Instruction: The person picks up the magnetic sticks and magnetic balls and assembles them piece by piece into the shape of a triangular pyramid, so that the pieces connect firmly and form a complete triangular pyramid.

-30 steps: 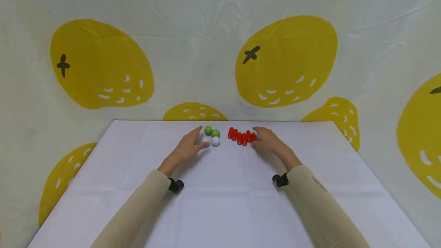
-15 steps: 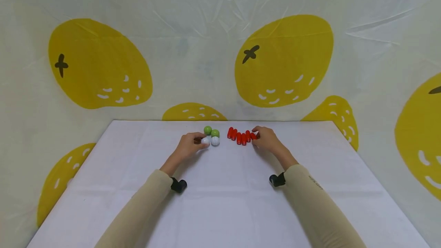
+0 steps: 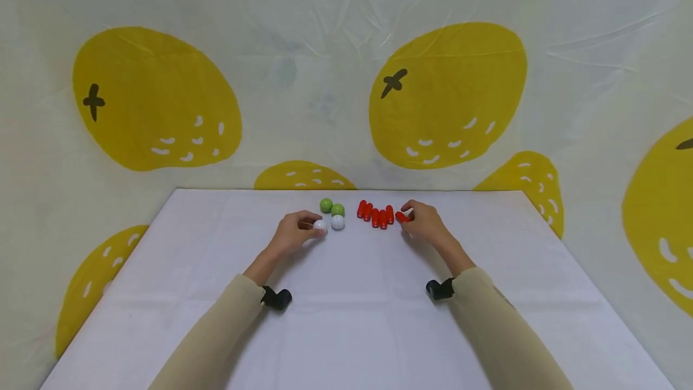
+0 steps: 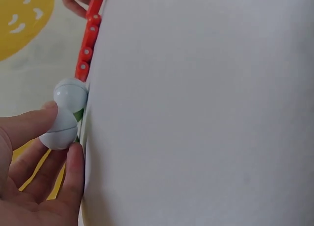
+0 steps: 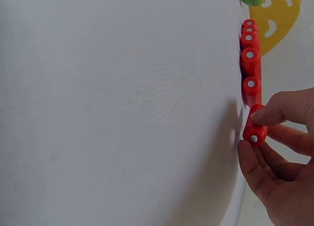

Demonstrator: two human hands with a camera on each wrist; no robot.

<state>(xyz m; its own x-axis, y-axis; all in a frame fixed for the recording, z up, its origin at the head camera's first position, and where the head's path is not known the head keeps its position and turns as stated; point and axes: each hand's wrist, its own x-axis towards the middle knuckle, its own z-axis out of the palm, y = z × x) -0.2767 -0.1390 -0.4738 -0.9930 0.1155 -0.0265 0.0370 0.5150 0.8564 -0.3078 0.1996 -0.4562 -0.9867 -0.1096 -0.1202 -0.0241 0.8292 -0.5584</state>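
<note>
My left hand [image 3: 292, 233] pinches a glossy white ball [image 4: 61, 138] with a seam line, its thumb on one side and fingers below in the left wrist view. A second white ball [image 3: 338, 222] sits just to the right of it. Behind them are two green balls, one at the back [image 3: 326, 205] and one nearer [image 3: 338, 209]. My right hand [image 3: 425, 222] pinches a red capsule-shaped piece [image 5: 254, 130] with a pale dot on its end, tilted at the right end of a row of similar red pieces [image 3: 376, 218].
A white-covered table [image 3: 346, 318] spreads in front of the arms. Its far edge lies just behind the balls and red pieces, against a hanging cloth [image 3: 308, 107] printed with yellow fruit. Black wrist cameras sit on the left wrist [image 3: 278, 299] and right wrist [image 3: 440, 289].
My left fingers have closed on the white ball and drawn it slightly left and nearer, apart from the others. My right hand has gripped the end red piece and shifted it slightly right.
</note>
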